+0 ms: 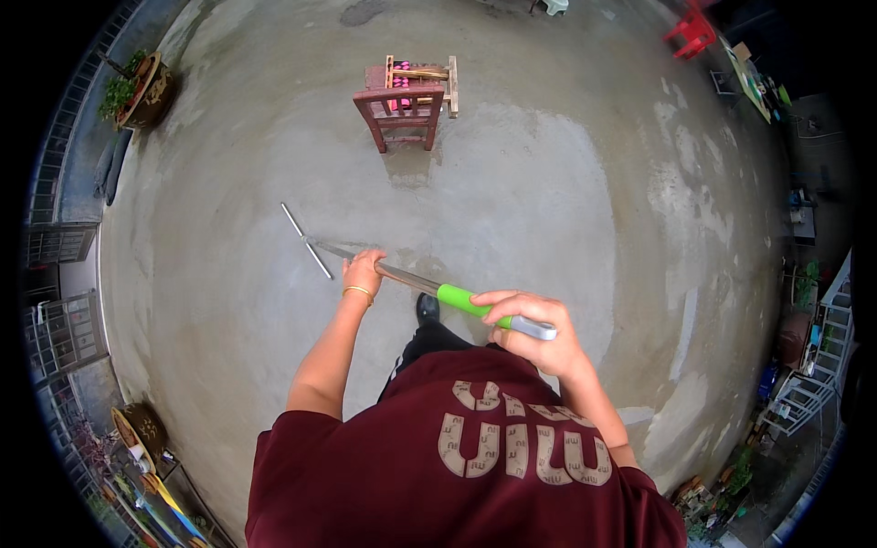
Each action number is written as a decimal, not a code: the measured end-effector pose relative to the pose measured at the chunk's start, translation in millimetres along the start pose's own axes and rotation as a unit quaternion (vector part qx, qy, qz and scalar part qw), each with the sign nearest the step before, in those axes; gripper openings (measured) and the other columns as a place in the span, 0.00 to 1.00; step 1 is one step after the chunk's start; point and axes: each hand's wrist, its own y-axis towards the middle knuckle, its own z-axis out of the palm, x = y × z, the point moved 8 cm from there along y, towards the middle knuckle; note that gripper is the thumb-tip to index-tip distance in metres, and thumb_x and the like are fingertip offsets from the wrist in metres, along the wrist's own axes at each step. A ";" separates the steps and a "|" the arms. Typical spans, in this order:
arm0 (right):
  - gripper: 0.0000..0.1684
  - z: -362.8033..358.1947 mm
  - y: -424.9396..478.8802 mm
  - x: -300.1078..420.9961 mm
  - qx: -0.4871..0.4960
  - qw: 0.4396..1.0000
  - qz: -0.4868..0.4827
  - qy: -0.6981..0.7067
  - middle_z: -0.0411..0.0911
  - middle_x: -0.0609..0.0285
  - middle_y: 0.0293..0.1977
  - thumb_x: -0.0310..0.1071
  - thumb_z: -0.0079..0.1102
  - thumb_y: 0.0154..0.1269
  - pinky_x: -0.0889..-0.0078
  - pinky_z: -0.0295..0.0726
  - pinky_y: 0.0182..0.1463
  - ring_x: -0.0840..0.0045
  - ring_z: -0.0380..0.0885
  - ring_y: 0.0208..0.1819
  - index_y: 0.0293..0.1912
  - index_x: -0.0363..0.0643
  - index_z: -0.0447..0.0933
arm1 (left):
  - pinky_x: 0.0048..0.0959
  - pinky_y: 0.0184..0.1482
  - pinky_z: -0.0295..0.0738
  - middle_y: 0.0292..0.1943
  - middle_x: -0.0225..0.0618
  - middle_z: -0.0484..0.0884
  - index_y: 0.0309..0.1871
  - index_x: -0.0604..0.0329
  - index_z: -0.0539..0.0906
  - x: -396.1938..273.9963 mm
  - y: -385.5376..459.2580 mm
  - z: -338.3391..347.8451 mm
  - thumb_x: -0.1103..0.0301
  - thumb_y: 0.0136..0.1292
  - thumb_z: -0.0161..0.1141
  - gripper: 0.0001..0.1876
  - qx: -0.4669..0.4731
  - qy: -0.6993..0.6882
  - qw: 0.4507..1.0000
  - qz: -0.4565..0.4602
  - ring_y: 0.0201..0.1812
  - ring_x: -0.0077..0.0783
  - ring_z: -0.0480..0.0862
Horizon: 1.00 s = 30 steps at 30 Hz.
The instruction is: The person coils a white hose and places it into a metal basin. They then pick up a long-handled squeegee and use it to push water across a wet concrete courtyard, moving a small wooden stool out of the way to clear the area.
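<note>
Both my hands hold a long-handled floor squeegee, whose metal pole (408,277) slants across in front of me. My left hand (364,272), with a gold-coloured bangle at the wrist, is wrapped around the middle of the pole. At the upper end, my right hand (531,329) grips the green sleeve (462,299) near its grey end cap (534,328). The narrow squeegee head (306,240) rests at the far left end, apparently on the wet concrete floor (514,198). My dark boot (427,308) shows below the pole.
Ahead stands a dark red wooden chair (401,116) with a light wooden stool (452,85) upturned on it. A potted plant (147,96) is at the left edge. On the right are a red plastic chair (690,34) and a metal ladder (815,370).
</note>
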 end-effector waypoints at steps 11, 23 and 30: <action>0.16 -149.6 -33.7 25.3 -0.008 0.998 -0.052 -0.038 0.84 0.54 0.42 0.17 0.55 0.41 0.71 0.81 0.44 0.69 0.84 0.40 0.34 0.37 0.81 | 0.44 0.59 0.69 0.43 0.37 0.85 0.43 0.48 0.84 -159.3 8.8 62.1 0.66 0.60 0.56 0.10 0.017 -0.050 0.992 0.113 0.50 0.45 0.80; 0.12 -400.0 -162.5 99.1 -0.189 0.959 -0.112 -0.177 0.84 0.49 0.31 0.25 0.54 0.32 0.76 0.78 0.27 0.73 0.80 0.22 0.25 0.37 0.77 | 0.48 0.59 0.66 0.41 0.34 0.85 0.41 0.45 0.84 -506.9 6.8 175.2 0.60 0.63 0.55 0.09 0.128 -0.058 0.951 0.277 0.49 0.41 0.80; 0.11 -447.5 -190.5 103.6 -0.302 0.904 -0.119 -0.277 0.84 0.46 0.30 0.25 0.54 0.32 0.77 0.76 0.25 0.74 0.79 0.20 0.25 0.37 0.75 | 0.56 0.67 0.56 0.40 0.30 0.84 0.39 0.46 0.84 -648.0 42.9 218.4 0.65 0.63 0.57 0.05 0.134 -0.064 0.920 0.363 0.51 0.39 0.80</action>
